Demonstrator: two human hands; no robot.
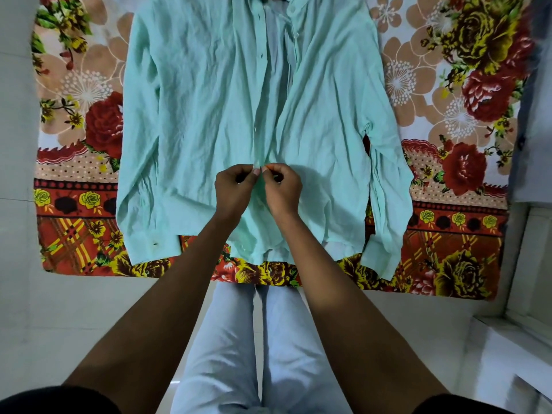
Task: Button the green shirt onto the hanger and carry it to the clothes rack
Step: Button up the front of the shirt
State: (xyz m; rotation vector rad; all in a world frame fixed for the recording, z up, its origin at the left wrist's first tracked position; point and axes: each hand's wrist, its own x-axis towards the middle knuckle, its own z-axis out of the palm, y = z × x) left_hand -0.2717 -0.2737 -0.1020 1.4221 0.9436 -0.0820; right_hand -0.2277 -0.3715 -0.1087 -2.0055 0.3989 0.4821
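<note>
A floral bedsheet (448, 121) covers the bed; pale floor (74, 309) fills the lower frame. The green shirt (209, 100) lies flat at frame centre, collar upward. My left hand (234, 186) and right hand (282, 189) pinch its front placket edges together between curled fingers (257, 172).

- A bed (466, 252) carries everything; it is covered by a floral bedsheet (442, 121) with red roses, yellow flowers and beige blossoms, and a plaid-patterned red and yellow border along its near edge.
- A green shirt (203, 109) lies flat and face up on the sheet, collar at the far side, hem at the near edge, sleeves laid straight down both sides.
- A bluish-grey cloth (534, 121) lies at the sheet's right edge, only partly in view.
</note>
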